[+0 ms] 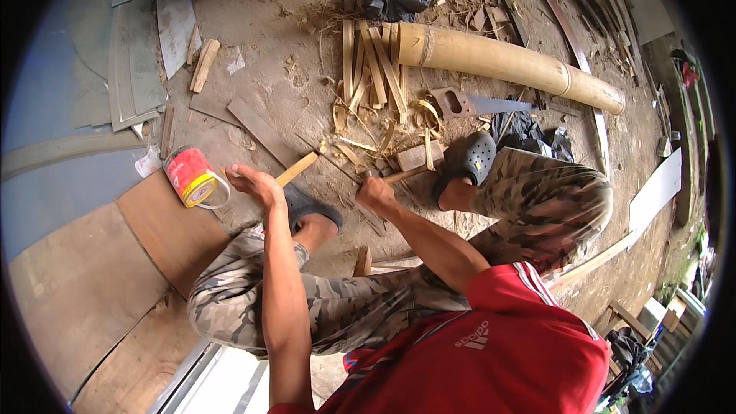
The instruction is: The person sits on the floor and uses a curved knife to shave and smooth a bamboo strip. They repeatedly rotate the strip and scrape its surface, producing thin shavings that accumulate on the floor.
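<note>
On the dirt floor [253, 54] between our feet, our left hand [253, 182] pinches a bamboo strip [297, 169]; our right hand [376, 193] is closed round a mallet [418, 159] handle. The strip looks light and stiff (splintery, probably): hold its near end.

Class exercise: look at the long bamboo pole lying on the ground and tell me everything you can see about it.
The bamboo pole is thick, round and pale yellow-tan, with darker ring joints showing, one near each end. It lies flat on the dirt floor, running from upper centre down toward the right. Its left end sits against a bundle of split bamboo strips, and a handsaw lies just below it. Neither hand touches it.
</note>
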The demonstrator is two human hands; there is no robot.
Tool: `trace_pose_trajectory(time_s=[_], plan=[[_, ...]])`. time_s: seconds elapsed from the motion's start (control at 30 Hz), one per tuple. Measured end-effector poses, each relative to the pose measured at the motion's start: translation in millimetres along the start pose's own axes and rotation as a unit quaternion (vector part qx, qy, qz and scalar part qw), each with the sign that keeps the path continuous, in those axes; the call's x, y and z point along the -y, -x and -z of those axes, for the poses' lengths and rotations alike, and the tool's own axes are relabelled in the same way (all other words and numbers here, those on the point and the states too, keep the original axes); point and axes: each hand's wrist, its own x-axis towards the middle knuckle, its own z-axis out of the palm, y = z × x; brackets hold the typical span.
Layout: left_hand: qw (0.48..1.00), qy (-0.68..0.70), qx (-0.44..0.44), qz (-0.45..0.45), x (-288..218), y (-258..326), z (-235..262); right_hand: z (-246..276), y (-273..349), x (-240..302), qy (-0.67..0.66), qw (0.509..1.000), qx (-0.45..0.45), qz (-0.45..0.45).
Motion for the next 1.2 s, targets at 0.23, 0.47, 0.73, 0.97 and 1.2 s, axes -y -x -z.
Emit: trace_pose_trajectory(time_s=[0.23, 0.47, 0.73, 0.97, 1.2], plan=[[1.000, -0.013, 0.007, -0.022, 1.8, 3.3, 2.3, -12.6, 16.1, -13.1, 0.192, 0.963, -0.049, 0.181], [1.000, -0.026, -0.011, 0.008, 12.4, -3.4, 11.2, 20.7, 55.3, 28.6, 0.005, 0.988, 0.009, 0.151], [0.999, -0.026, -0.007, 0.020, 10.2, -5.5, 8.9, 16.4, 41.2, 14.0, 0.006, 0.998, 0.020, 0.054], [0.999, -0.038, 0.012, 0.016, 3.4, 2.8, 7.2, 13.7, 31.3, -5.9, -0.004, 0.997, 0.023, -0.076], [1.000, 0.006, 0.013, 0.007, 7.7, 0.7, -0.2, 20.5, 59.5, 28.4, -0.040, 0.990, 0.003, 0.133]])
